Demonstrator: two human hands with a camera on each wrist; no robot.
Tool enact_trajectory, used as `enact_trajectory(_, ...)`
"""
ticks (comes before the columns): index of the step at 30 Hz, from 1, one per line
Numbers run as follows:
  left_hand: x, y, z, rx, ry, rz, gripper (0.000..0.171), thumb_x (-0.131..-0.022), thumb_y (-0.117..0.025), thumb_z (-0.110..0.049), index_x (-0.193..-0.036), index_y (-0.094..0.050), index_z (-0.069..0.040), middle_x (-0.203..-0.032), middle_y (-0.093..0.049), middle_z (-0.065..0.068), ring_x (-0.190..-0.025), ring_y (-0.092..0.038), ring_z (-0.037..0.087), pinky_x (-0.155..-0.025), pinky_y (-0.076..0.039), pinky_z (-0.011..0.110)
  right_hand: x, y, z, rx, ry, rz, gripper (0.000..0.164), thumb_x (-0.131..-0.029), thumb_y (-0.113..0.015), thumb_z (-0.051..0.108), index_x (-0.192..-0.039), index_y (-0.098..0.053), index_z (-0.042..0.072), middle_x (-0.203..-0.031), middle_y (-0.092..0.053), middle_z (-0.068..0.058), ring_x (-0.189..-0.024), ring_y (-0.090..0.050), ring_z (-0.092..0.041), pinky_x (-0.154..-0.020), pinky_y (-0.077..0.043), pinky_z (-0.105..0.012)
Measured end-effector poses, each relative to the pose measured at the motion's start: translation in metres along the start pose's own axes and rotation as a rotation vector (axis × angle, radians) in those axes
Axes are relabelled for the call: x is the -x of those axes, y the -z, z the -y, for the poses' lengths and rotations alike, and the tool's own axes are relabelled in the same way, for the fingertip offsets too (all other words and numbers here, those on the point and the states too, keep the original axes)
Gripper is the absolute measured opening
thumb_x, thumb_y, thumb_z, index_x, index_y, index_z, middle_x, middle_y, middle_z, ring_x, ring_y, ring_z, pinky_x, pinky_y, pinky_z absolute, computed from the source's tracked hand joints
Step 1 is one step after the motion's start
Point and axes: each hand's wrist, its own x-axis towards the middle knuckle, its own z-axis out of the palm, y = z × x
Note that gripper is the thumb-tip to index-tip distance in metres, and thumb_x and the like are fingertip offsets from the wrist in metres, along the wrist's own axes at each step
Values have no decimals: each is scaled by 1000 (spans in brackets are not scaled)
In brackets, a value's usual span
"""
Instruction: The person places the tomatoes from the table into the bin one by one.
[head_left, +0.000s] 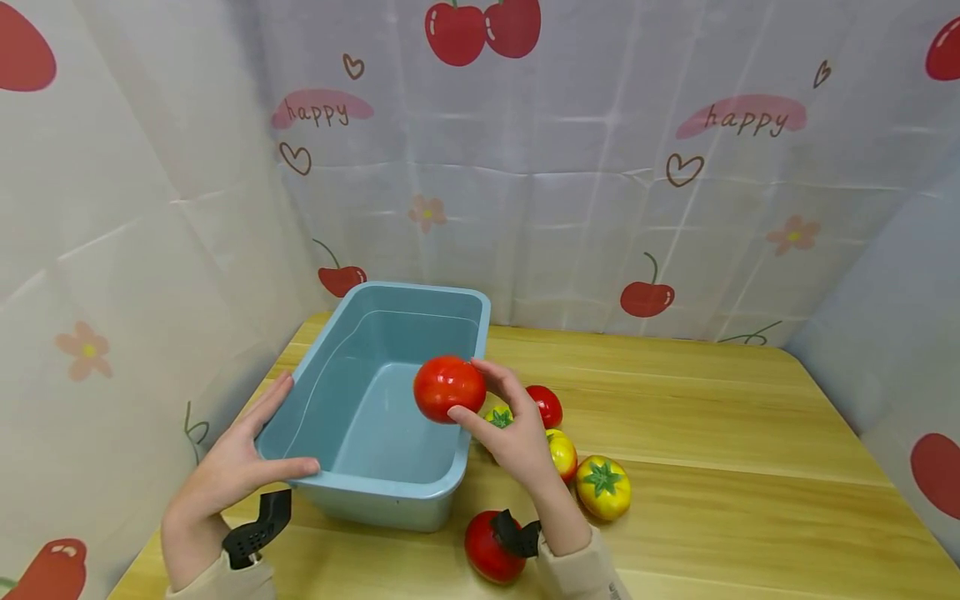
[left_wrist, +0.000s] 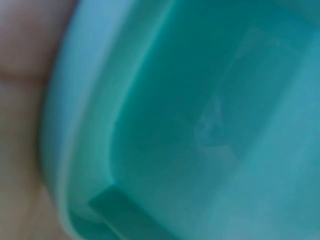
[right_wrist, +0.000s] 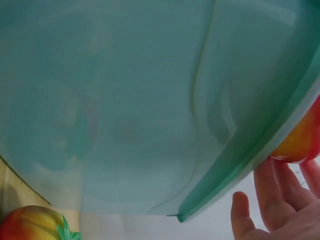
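My right hand [head_left: 517, 425] pinches a glossy red artificial tomato [head_left: 446, 388] between thumb and fingers, above the right rim of a light-blue plastic basin [head_left: 371, 482]. In the right wrist view, the same tomato [right_wrist: 300, 140] is partly behind the basin's rim and shows orange-yellow underneath. My left hand [head_left: 225, 467] grips the basin's near left corner, its thumb along the front rim and its fingers at the left side. The left wrist view shows the basin wall [left_wrist: 200, 120] close up, with blurred fingers outside the rim.
Right of the basin, a red tomato [head_left: 545, 406], a yellow-red one [head_left: 561, 454], a yellow one with green leaves [head_left: 603, 487] and a partly hidden green-topped one [head_left: 498, 417] lie on the wooden table [head_left: 750, 517]. Another red tomato [head_left: 491, 550] lies near the front. Printed curtains [head_left: 525, 208] surround the table.
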Motion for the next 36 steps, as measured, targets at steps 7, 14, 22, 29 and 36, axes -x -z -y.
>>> enact_trajectory(7, 0, 0, 0, -5, 0, -3, 105, -71, -83, -19, -152, -16, -23, -156, -11, 5, -138, -13, 35, -94, -22, 63, 2, -7, 2, 28, -24, 31, 56, -80, -75, 28, -131, -52, 28, -128, -53, 10, -118, -46, -15, -91, -43, -46)
enact_trajectory(14, 0, -1, -1, -7, 6, -2, 105, -71, -83, -20, -152, -16, -23, -156, -12, 5, -137, -14, 36, -94, -23, 63, 3, -9, 2, 56, 13, 64, 58, -79, -76, 27, -132, -52, 26, -129, -53, 10, -119, -45, -14, -93, -42, -50)
enact_trajectory(22, -1, 0, 0, -18, 0, -7, 106, -70, -83, -20, -152, -16, -22, -156, -11, 8, -137, -14, 37, -94, -23, 63, 3, -6, 1, 90, 75, 70, 57, -81, -76, 24, -133, -51, 22, -129, -54, 12, -116, -50, -8, -99, -37, -46)
enact_trajectory(29, -3, -2, 0, 14, -10, 4, 106, -71, -83, -18, -152, -15, -20, -156, -10, 7, -137, -14, 37, -95, -23, 62, 5, 0, 3, 102, 59, 63, 56, -80, -75, 27, -131, -52, 26, -128, -54, 11, -116, -48, -8, -99, -36, -47)
enact_trajectory(36, -3, -2, 2, 13, -16, 3, 105, -71, -83, -18, -152, -15, -20, -156, -11, 6, -138, -13, 36, -95, -22, 63, 6, 5, 5, 107, 37, 62, 56, -81, -75, 27, -131, -52, 27, -130, -54, 7, -117, -48, -9, -100, -35, -48)
